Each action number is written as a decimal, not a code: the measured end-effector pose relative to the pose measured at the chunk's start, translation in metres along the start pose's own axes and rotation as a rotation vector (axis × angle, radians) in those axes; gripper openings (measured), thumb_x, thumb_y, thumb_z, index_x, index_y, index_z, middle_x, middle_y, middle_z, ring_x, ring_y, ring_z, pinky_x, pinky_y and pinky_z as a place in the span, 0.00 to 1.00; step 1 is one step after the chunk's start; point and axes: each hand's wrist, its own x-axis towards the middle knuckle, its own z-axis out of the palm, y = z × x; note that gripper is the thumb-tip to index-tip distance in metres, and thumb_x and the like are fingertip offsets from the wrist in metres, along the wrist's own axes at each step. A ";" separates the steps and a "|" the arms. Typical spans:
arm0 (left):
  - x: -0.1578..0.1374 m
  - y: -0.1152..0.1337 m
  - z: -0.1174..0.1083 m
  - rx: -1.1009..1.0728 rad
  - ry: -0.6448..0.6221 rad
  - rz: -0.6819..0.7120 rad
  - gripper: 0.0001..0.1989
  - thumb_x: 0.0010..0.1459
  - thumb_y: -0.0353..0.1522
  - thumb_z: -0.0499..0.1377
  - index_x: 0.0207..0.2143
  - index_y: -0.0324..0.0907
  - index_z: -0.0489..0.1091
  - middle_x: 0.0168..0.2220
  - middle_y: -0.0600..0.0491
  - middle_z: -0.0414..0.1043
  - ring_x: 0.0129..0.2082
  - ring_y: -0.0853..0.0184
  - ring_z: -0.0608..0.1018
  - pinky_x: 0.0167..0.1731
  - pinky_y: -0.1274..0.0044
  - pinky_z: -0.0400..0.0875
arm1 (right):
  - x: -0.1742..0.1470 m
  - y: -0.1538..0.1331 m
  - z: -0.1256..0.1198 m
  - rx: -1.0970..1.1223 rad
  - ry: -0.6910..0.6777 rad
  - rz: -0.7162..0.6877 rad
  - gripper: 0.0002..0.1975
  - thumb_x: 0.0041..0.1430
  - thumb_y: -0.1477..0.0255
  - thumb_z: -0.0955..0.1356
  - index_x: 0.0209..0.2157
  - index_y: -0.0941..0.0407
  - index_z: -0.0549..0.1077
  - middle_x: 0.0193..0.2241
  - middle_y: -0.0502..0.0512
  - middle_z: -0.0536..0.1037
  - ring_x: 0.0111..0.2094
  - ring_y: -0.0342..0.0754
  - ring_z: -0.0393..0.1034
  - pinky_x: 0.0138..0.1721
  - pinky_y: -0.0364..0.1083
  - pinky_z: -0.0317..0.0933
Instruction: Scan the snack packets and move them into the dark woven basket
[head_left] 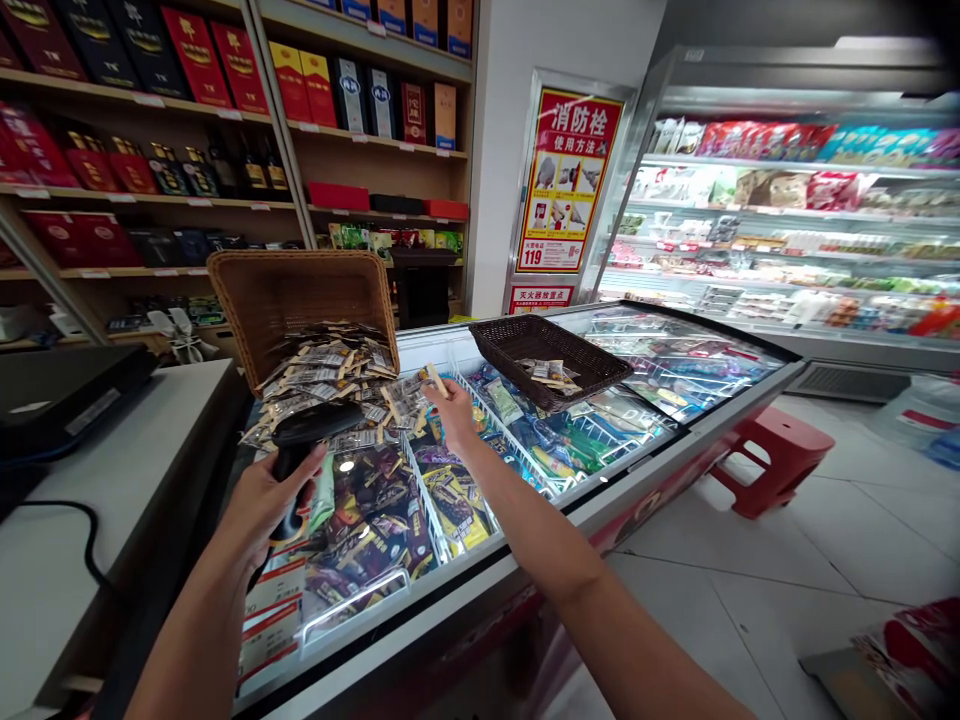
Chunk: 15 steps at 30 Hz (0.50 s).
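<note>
My left hand [262,500] is closed around the handle of a black handheld barcode scanner [315,425], its head tilted over a heap of packets. Between the fingers of my right hand [452,410] is a small clear packet [411,398] with a pale wooden-looking strip along its edge. The heap of similar packets [330,360] spills from a tan wicker basket [300,275] tipped on its side, onto the freezer's glass top. To the right of my right hand, a dark brown woven tray [574,350] holds several of the same packets [553,374].
Beneath my hands a glass-topped chest freezer [525,540] shows wrapped goods in wire compartments. On the left stands a counter [142,450] with a black device and cable. A red stool [780,455] stands beside the freezer. Shelves [375,160] and a chiller [795,210] line the back.
</note>
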 end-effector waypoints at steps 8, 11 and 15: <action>-0.007 0.005 0.001 0.069 -0.084 0.035 0.28 0.44 0.55 0.73 0.28 0.43 0.69 0.15 0.59 0.65 0.18 0.71 0.64 0.21 0.79 0.58 | 0.003 -0.002 -0.004 0.146 0.069 -0.009 0.17 0.47 0.61 0.79 0.32 0.54 0.73 0.19 0.39 0.66 0.18 0.38 0.58 0.19 0.42 0.53; -0.009 0.007 0.001 0.095 -0.096 0.019 0.28 0.43 0.55 0.73 0.28 0.44 0.70 0.15 0.59 0.66 0.18 0.71 0.64 0.20 0.79 0.57 | 0.000 -0.003 -0.002 0.152 0.061 -0.021 0.17 0.48 0.61 0.79 0.31 0.54 0.72 0.20 0.40 0.68 0.17 0.38 0.60 0.18 0.42 0.54; -0.010 0.007 0.000 0.116 -0.112 0.030 0.27 0.42 0.54 0.74 0.27 0.44 0.69 0.15 0.58 0.66 0.18 0.70 0.65 0.21 0.79 0.57 | -0.002 -0.005 0.000 0.151 0.095 -0.009 0.16 0.49 0.62 0.78 0.32 0.54 0.72 0.19 0.40 0.67 0.17 0.39 0.61 0.18 0.42 0.56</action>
